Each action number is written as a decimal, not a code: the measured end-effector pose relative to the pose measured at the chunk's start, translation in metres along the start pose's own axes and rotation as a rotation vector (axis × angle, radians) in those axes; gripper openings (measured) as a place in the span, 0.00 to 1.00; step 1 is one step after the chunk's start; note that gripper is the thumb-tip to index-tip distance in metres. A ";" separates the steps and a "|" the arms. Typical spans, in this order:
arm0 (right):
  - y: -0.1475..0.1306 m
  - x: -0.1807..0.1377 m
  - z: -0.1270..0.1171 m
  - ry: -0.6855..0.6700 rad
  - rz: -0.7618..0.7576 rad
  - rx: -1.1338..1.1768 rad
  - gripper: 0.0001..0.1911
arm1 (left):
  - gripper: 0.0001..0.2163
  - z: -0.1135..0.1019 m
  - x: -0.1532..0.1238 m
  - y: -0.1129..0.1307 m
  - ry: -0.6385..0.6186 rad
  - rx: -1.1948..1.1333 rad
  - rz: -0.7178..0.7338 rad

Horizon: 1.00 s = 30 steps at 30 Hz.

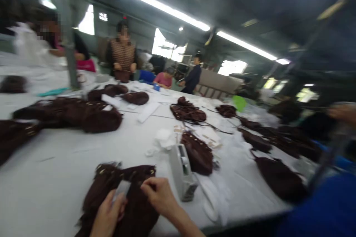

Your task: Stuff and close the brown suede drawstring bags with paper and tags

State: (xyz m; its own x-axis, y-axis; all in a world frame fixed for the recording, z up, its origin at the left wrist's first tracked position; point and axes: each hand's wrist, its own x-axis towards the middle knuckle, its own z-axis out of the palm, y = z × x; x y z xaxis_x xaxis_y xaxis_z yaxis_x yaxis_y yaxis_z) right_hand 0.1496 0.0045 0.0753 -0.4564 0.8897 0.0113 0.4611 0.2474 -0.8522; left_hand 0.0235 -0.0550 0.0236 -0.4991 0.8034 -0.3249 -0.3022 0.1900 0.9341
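Note:
A dark brown bag (139, 211) with gold-coloured eyelets lies at the table's near side. My left hand (108, 211) is closed over it, gripping a small whitish translucent piece (122, 189) between thumb and fingers. Over the bag's right part, my right hand (160, 194) has its thumb and forefinger pinched together. Blur hides whatever may be between those fingertips. Just right of this hand stands a grey tape dispenser (182, 174), with another brown bag (196, 152) behind it.
Brown bags (94, 114) lie in a row at left, and more (278, 179) lie at right. White paper (148, 112) and clear plastic (261, 116) are on the white table (55, 192). A pillar (66, 33) rises at left. Several people work beyond; a blue-clothed person (322, 207) is close at right.

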 end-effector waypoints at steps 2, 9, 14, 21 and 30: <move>-0.005 0.017 0.008 -0.123 -0.039 -0.035 0.09 | 0.21 -0.022 0.011 -0.012 0.021 -0.004 0.016; -0.019 0.037 0.019 -0.315 -0.105 -0.084 0.12 | 0.19 -0.026 0.019 -0.032 -0.122 0.061 0.152; -0.016 0.050 0.031 -0.312 -0.134 -0.192 0.12 | 0.16 -0.026 0.014 -0.027 -0.108 0.120 0.201; -0.012 0.063 0.035 -0.406 0.173 -0.153 0.14 | 0.12 -0.028 0.010 -0.023 -0.063 0.257 0.356; 0.001 0.063 0.040 -0.472 0.328 0.145 0.22 | 0.09 -0.028 0.009 -0.018 -0.030 0.240 0.351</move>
State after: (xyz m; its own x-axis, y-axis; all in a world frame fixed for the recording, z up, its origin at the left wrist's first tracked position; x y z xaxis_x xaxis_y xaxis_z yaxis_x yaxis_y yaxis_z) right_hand 0.0905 0.0451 0.0542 -0.6120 0.6355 -0.4707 0.5418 -0.0966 -0.8349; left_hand 0.0014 -0.0668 -0.0007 -0.5134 0.8579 0.0198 0.0807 0.0253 0.9964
